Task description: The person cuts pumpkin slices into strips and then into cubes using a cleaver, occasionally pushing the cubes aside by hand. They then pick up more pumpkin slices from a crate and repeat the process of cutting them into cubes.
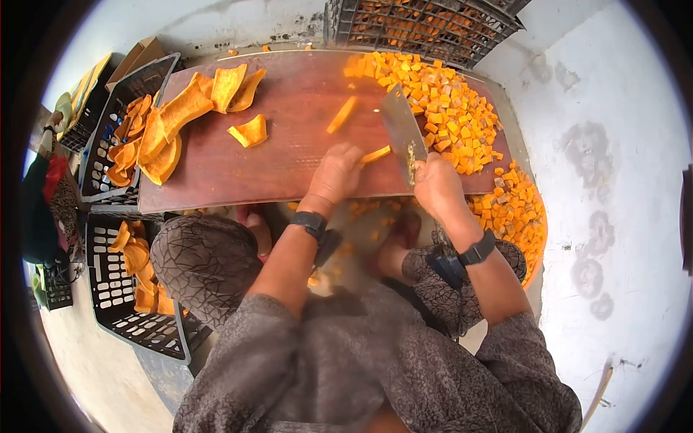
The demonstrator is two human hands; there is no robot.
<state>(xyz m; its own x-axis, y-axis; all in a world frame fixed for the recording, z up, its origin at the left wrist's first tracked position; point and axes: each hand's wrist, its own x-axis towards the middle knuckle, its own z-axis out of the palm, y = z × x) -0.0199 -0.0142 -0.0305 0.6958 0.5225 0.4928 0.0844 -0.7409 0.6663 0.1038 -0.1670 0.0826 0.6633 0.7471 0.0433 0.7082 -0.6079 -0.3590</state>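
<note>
My right hand (438, 186) is wrapped round the handle of a cleaver (401, 119), whose broad blade stands over the red-brown board. My left hand (336, 172) is closed on a strip of pumpkin (375, 155), the strip's free end pointing toward the blade. Another pumpkin strip (342, 115) lies on the board just beyond my left hand. Right of the cleaver spreads a heap of orange pumpkin cubes (456, 119). At the board's left are large curved pumpkin slabs (186, 108) and one smaller piece (249, 132).
Black crates (94, 249) with pumpkin pieces stand at the left. Stacked crates (426, 32) are behind the board (289, 86). An orange tub (535, 270) of cubes sits at the right, below the board's edge. A white wall (613, 180) closes off the right side.
</note>
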